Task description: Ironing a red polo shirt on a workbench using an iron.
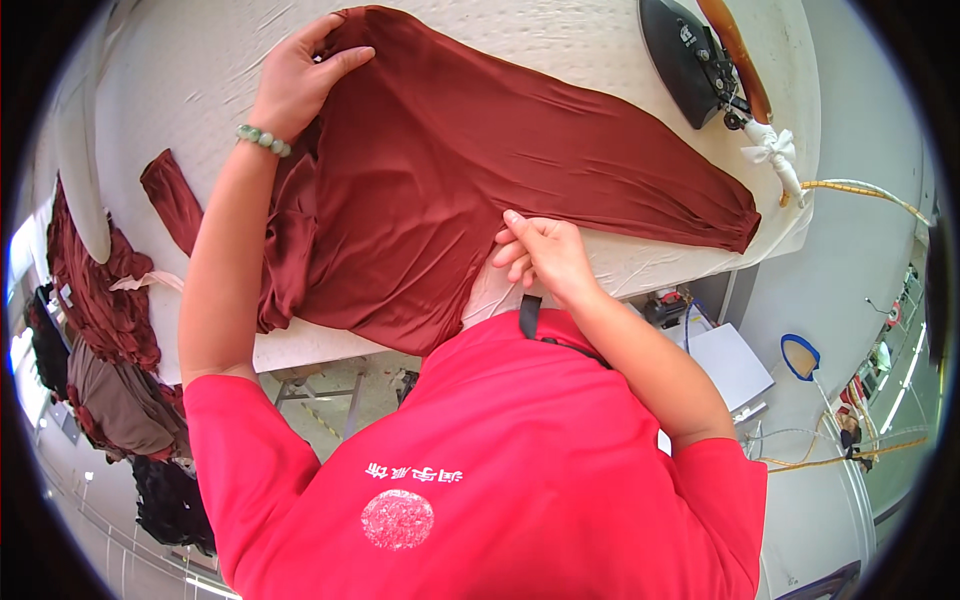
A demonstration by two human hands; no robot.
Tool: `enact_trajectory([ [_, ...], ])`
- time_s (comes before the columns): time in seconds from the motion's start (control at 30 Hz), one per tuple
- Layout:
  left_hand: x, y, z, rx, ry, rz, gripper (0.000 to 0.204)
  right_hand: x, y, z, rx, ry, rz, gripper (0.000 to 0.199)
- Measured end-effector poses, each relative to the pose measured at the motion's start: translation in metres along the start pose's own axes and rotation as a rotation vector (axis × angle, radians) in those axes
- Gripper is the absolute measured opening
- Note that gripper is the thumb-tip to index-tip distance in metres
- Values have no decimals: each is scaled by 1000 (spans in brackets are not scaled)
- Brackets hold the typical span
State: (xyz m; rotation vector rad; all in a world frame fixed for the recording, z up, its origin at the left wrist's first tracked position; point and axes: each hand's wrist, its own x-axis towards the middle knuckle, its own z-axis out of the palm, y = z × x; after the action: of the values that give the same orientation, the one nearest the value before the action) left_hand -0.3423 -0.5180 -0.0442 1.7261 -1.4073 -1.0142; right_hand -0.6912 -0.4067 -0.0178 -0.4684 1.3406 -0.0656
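Note:
A dark red satin blouse [420, 170] lies spread over a white padded ironing table [220, 80]. One long sleeve [620, 150] stretches to the right and ends in a gathered cuff. The other sleeve [172, 200] shows beyond my left forearm. My left hand [305, 75], with a beaded bracelet on its wrist, grips the blouse's far edge between thumb and fingers. Close to my body, my right hand [545, 255] is closed, thumb and forefinger at the fabric edge where sleeve and side meet. Its lower fingers curl inward.
A black iron [690, 65] with a brown handle [740, 55] rests at the table's far right, its cord wrapped in white cloth. Dark red garments [95, 280] and a brown one [125, 395] hang at left. A white box-like surface [728, 365] stands below right.

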Motion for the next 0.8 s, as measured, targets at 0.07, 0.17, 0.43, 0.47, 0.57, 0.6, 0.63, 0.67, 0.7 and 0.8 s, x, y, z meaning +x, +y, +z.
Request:
enact_trajectory([
  [0.07,5,2,2,16,17,15,60,5,14,0,32,24,-73,39],
  [0.17,9,7,3,153,8,24,57,6,22,-5,27,41,-129,38],
  [0.43,4,1,22,361,136,134,46,5,30,-8,-36,75,-182,36],
  [0.47,5,1,21,356,141,146,46,5,29,-7,-43,51,-166,35],
  [0.57,-4,12,30,540,238,79,40,-10,27,-24,-81,50,-184,34],
  [0.6,-11,25,36,526,235,89,40,-18,26,-35,-123,40,-208,32],
  [0.63,-21,37,42,618,329,251,37,-24,26,-50,-165,33,-231,30],
  [0.67,-31,53,49,707,431,409,35,-28,28,-76,-355,241,-396,27],
  [0.7,-36,63,59,796,536,561,33,-32,29,-109,-550,445,-556,23],
  [0.8,-41,76,100,629,274,543,26,-38,17,-233,-527,1060,-957,23],
])
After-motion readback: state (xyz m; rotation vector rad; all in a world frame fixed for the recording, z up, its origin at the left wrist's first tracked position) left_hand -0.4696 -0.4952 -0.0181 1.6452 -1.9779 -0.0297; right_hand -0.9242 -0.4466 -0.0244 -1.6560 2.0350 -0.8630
